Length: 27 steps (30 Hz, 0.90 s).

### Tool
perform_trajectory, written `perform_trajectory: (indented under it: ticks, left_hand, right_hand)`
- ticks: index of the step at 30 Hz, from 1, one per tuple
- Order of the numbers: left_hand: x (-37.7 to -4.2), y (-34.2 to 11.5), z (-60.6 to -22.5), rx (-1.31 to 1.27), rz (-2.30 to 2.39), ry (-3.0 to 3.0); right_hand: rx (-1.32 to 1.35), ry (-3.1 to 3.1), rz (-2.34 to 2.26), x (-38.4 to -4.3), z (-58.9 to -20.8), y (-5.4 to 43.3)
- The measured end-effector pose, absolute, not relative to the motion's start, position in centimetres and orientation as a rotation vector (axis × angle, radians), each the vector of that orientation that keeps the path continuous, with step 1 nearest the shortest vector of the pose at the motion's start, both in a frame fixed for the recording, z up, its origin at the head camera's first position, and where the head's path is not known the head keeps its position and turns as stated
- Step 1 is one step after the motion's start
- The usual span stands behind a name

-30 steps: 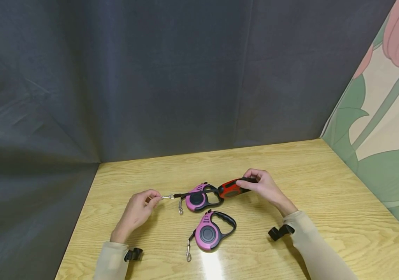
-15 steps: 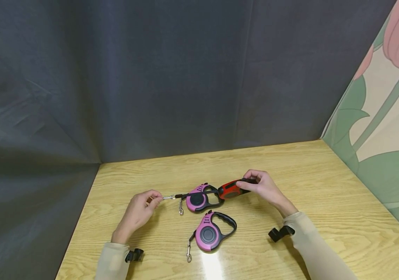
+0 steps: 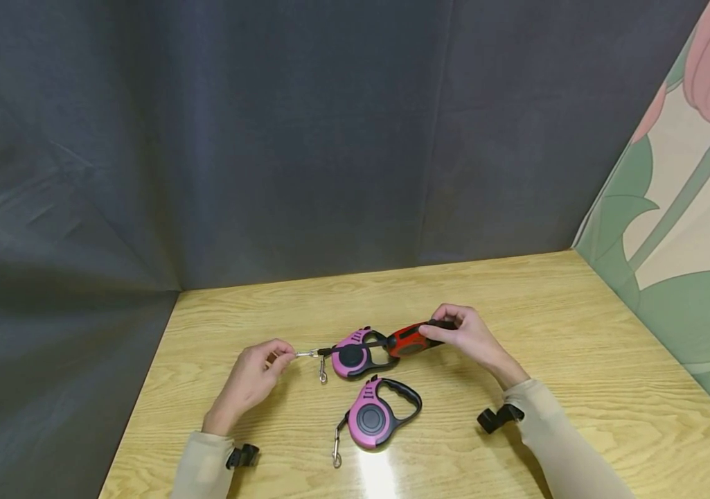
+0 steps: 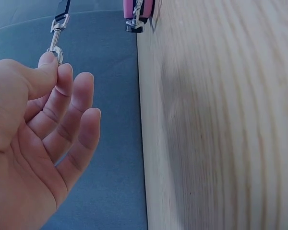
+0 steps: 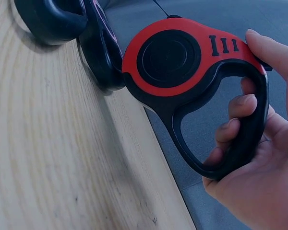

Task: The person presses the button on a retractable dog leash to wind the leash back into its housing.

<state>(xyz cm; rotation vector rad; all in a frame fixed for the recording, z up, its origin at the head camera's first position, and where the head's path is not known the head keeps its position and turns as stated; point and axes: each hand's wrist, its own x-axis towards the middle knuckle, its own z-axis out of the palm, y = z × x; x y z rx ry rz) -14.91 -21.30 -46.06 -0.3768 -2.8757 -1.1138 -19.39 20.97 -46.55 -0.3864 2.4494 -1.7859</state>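
My right hand (image 3: 467, 336) grips the black handle of a red and black retractable dog leash (image 5: 168, 60); its fingers wrap through the handle loop and the thumb lies along the top. A short black strap (image 3: 361, 346) runs out leftward from the red case. At the strap's end is a silver snap hook (image 4: 56, 40), pinched by the thumb and index finger of my left hand (image 3: 253, 374). The strap passes over a pink and black retractable leash (image 3: 350, 355) in the head view. Nearer to me lies a second pink and black leash (image 3: 369, 417), its hook toward the left.
Everything is over a light wood-grain table (image 3: 454, 443). A dark grey curtain (image 3: 305, 138) stands behind and to the left, and a tulip-patterned panel (image 3: 691, 242) at the right. Black wrist bands (image 3: 499, 417) sit on both sleeves.
My left hand has drifted slightly right with the snap hook, toward the red case. The stretch of strap between them looks shorter. The right hand has hardly moved, and both pink leashes stay put.
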Motion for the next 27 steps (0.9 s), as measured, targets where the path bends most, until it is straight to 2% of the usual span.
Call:
perform_trajectory:
  ticks: [27]
  left_hand:
    - [-14.67,-20.30,-46.58,-0.416,-1.108,-2.868]
  right_hand:
    - [-0.421,2.451,-1.766,-19.08,-46.70,20.25]
